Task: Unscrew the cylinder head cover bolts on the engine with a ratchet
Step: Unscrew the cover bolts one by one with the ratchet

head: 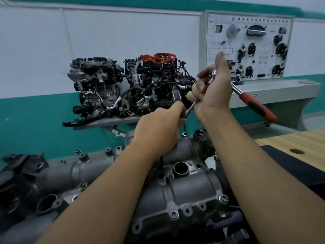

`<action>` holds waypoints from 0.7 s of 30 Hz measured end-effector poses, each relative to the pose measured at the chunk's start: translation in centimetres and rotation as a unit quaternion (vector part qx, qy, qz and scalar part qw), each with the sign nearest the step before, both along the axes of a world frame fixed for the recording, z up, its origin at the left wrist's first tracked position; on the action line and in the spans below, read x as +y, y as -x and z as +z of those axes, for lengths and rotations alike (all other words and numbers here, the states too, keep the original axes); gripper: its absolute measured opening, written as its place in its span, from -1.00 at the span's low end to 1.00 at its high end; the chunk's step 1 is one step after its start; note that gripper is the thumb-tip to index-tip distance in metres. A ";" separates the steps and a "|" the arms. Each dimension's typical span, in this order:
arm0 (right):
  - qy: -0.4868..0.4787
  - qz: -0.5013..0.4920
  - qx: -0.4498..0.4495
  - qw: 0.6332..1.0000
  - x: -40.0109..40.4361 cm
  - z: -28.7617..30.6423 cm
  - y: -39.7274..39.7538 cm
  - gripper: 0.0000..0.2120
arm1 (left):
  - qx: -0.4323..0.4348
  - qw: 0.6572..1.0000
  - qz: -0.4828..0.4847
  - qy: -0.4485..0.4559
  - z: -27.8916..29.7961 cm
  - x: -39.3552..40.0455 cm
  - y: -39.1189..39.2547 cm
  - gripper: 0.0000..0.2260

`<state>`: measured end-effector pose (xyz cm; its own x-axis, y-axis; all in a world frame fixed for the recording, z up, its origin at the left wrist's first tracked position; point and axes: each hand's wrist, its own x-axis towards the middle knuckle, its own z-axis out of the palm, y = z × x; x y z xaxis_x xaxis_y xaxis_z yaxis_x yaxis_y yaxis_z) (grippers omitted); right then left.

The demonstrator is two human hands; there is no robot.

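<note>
- Both hands are raised above the cast grey engine [184, 196]: the right hand [212, 95] grasps the chrome ratchet [246, 93] near its head, red-and-black grip angled down to the right.
- Left hand [161, 128] pinches the slim extension bar's [190, 107] lower end.
- Two dark engines [126, 87] sit on a shelf behind.
- One bolt [223, 198] shows on the ribbed cover's near right edge.

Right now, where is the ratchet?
The ratchet is lifted above the engine, right of centre in the head view: the right hand grips its head end, the red handle pointing down-right.
</note>
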<state>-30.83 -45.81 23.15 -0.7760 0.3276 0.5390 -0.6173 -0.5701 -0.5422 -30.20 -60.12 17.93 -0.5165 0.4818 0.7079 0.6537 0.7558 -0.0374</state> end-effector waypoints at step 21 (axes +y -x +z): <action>-0.035 0.000 -0.040 0.999 -0.3 -0.1 0.0 -0.49 | -0.031 0.998 0.010 0.052 0.3 -0.2 -0.7 -0.70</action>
